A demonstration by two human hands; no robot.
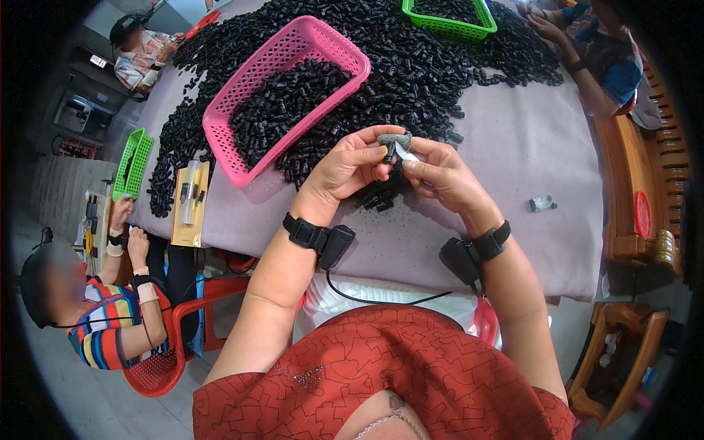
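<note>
My left hand (352, 163) is closed, pinching a small black plastic piece (390, 152) with thumb and fingers. A dusty grey, speckled part (396, 139) shows above it, between the two hands; I cannot tell whether it belongs to the same piece. My right hand (444, 174) is closed on a small white flat thing (405, 153), whose tip meets the black piece. Its kind is mostly hidden by the fingers. Both hands hover over the near edge of a large heap of small black cylindrical plastic pieces (407, 81).
A pink basket (220, 139) full of black pieces stands left of my hands. Green baskets (488, 31) (123, 176) lie farther off. A yellow tray (181, 224) holds a clear tube. A grey-black piece (543, 203) lies on the cloth (506, 147) at right. Other people sit around the table.
</note>
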